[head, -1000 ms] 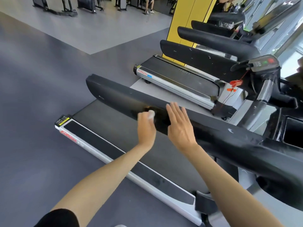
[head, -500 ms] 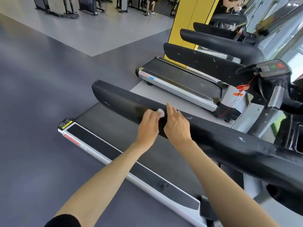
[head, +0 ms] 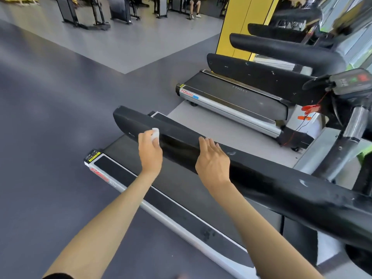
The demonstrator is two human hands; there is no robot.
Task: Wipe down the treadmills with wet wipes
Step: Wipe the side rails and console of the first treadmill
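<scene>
A long black treadmill handrail point(head: 261, 178) runs from the upper left down to the lower right across the near treadmill's belt point(head: 181, 194). My left hand point(head: 151, 152) grips a small white wet wipe point(head: 155, 134) and presses it against the rail's side near its far end. My right hand point(head: 213, 160) lies on the rail a little to the right, fingers straight and together. The rail's surface looks glossy between the two hands.
A second treadmill point(head: 231, 97) stands beyond, with more black handrails point(head: 281, 51) behind it and a console point(head: 350, 81) with a red safety clip point(head: 309, 108) at right. A yellow pillar point(head: 237, 23) and gym machines point(head: 84, 13) stand at the back. Grey floor lies to the left.
My left hand has slid the wipe leftward along the rail toward its far end, away from my right hand. The view has shifted so the rail sits lower left.
</scene>
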